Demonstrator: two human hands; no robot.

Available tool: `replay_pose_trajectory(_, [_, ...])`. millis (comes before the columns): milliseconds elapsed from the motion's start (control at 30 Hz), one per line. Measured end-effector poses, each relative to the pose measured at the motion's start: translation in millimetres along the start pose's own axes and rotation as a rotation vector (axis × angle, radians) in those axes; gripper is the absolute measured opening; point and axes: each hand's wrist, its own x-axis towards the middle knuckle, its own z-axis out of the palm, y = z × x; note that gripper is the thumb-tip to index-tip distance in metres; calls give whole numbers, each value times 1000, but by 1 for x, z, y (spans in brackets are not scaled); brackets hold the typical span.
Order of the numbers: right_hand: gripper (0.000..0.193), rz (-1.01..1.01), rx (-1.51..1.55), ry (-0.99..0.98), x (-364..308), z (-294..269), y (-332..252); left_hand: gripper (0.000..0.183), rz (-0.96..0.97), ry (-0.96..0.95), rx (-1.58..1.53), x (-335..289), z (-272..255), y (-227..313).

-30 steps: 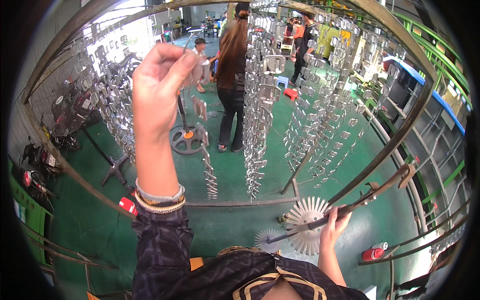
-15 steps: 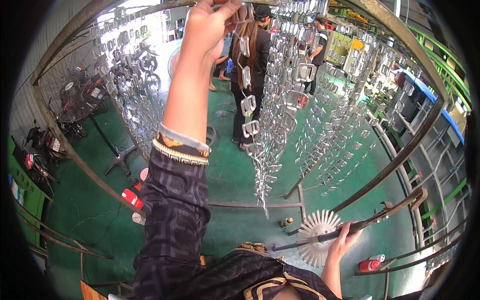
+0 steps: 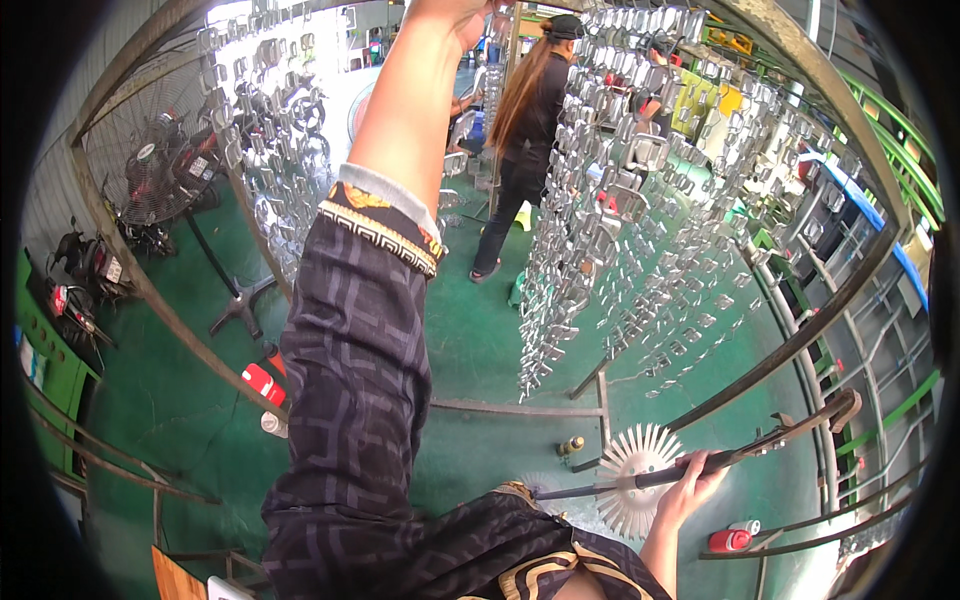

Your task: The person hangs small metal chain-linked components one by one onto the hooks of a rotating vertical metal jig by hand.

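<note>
- Left hand (image 3: 462, 18) raised to the top edge of the frame, mostly cut off there; fingers out of sight, so cannot tell whether gripping anything.
- Just beside and below it, upper middle of the frame, a strip of metal links (image 3: 491, 85) hanging down; cannot tell if touching the fingers.
- Left forearm in a dark patterned sleeve (image 3: 355, 340) with a banded cuff, running from lower left of centre up to the top.
- Right hand (image 3: 688, 490) at lower right, wrapped around a dark rod (image 3: 745, 453), gripping it near the middle.
- Rod slanting from lower centre up toward the right, its far end curved like a hook.
- Pale spiked disc (image 3: 636, 462) behind the rod, just left of the right hand; cannot tell whether joined to it.
- More metal strips (image 3: 590, 230) hanging in a dense bunch right of centre, others spread toward the upper right and upper left.
- Metal frame (image 3: 520, 408) around the strips, its lower bar crossing below centre.
- Small bottle (image 3: 571, 446) on the green floor (image 3: 480, 340), left of the disc.
- Standing person (image 3: 535, 110) in dark clothes at upper centre, beyond the strips.
</note>
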Motion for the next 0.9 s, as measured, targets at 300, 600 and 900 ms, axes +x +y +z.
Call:
replay_pose_trajectory(300, [12, 16, 18, 40, -1, 15, 0, 8, -111, -11, 4, 10, -16, -20])
replay_pose_trajectory(600, [13, -14, 1, 27, -1, 15, 3, 13, -147, -140, -110, 6, -10, -26])
replay_pose_trajectory(900, [14, -22, -63, 5, 0, 19, 3, 10, -174, -174, -198, 5, -7, -31])
